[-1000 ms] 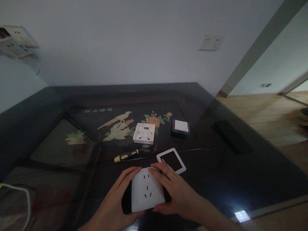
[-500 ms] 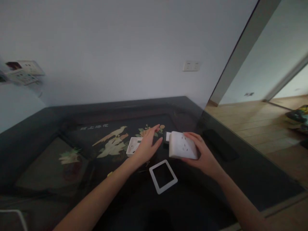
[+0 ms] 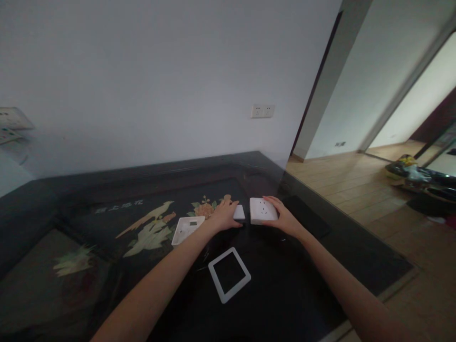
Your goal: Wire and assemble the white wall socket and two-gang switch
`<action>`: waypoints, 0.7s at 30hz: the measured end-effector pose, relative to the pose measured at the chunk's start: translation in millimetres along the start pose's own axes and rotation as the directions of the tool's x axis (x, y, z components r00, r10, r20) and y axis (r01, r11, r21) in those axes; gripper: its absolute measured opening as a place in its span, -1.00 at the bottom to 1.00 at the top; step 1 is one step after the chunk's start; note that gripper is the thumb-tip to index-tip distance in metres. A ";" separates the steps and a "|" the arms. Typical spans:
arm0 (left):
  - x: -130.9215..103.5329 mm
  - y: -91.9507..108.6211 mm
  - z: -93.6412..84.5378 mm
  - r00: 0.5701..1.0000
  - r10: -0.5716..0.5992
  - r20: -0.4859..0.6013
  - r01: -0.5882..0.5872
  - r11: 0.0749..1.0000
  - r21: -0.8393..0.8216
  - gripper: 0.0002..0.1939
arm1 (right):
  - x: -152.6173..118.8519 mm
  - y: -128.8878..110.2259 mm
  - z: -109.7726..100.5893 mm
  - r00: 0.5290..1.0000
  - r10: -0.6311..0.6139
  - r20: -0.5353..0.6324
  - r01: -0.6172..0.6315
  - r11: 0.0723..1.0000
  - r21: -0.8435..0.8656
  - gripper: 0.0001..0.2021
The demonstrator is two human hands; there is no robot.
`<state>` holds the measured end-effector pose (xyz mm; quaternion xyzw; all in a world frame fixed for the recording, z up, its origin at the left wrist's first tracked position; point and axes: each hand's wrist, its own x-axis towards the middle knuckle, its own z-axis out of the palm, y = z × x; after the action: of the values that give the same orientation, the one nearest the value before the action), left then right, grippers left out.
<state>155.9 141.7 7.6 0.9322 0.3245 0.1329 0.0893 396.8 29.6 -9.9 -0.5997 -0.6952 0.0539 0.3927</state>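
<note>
My right hand [image 3: 284, 217] grips a white wall socket [image 3: 262, 211] by its right side, its slotted face turned towards me. Just left of it, my left hand [image 3: 225, 215] has its thumb and fingers around a small white rectangular piece [image 3: 239, 213], mostly covered by the hand. A gap separates the two pieces. Beneath my left forearm lies a shallow white back box [image 3: 185, 230], hollow side up. A white square frame [image 3: 212, 271] rests on the black tabletop nearer to me. Tiny screws [image 3: 205, 256] seem to lie between the box and the frame.
The dark glossy table [image 3: 285, 285] has bird and flower inlay and meets a white wall. A double socket [image 3: 262, 111] is fixed on that wall, and further sockets [image 3: 14, 118] are at the far left. Bags and clutter [image 3: 409, 173] lie on the wooden floor at right.
My left hand has moved from open above the table to grasping the small white piece. The socket in my right hand has shifted away from that piece. The view has turned rightward.
</note>
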 end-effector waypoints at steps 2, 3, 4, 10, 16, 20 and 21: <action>-8.1 -10.0 -8.0 0.999 -0.022 -0.039 0.023 0.999 0.027 -0.63 | 4.9 3.0 5.4 0.999 -0.005 0.034 0.004 1.000 0.009 -0.62; -12.5 -16.3 -12.9 0.998 -0.034 -0.059 0.036 0.999 0.036 -0.63 | 7.4 3.7 8.0 0.999 -0.008 0.054 0.007 1.000 0.016 -0.63; -17.2 -23.6 -18.4 0.996 -0.047 -0.078 0.050 0.998 0.043 -0.63 | 9.8 3.8 10.4 0.997 -0.011 0.076 0.009 1.000 0.025 -0.63; -59.6 -86.6 -56.2 0.966 -0.185 -0.183 0.199 0.978 0.060 -0.60 | 23.8 -0.8 18.3 0.980 -0.040 0.193 0.022 0.995 0.095 -0.63; -149.6 -148.9 -76.4 0.909 -0.371 -0.192 0.382 0.924 0.025 -0.22 | 25.8 0.5 18.5 0.980 -0.026 0.197 0.001 0.992 0.125 -0.62; -199.0 -166.7 -69.0 0.883 -0.444 -0.150 0.447 0.894 -0.015 -0.17 | 22.1 4.3 18.9 0.985 0.021 0.171 -0.044 0.990 0.135 -0.61; -206.1 -168.5 -66.2 0.883 -0.448 -0.139 0.449 0.893 -0.024 -0.16 | 21.7 5.1 19.3 0.985 0.031 0.172 -0.056 0.988 0.142 -0.61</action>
<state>-117.6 147.8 -11.3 0.8206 0.5373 0.1727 0.0903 389.6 57.7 -15.5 -0.5775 -0.7070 0.1642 0.3737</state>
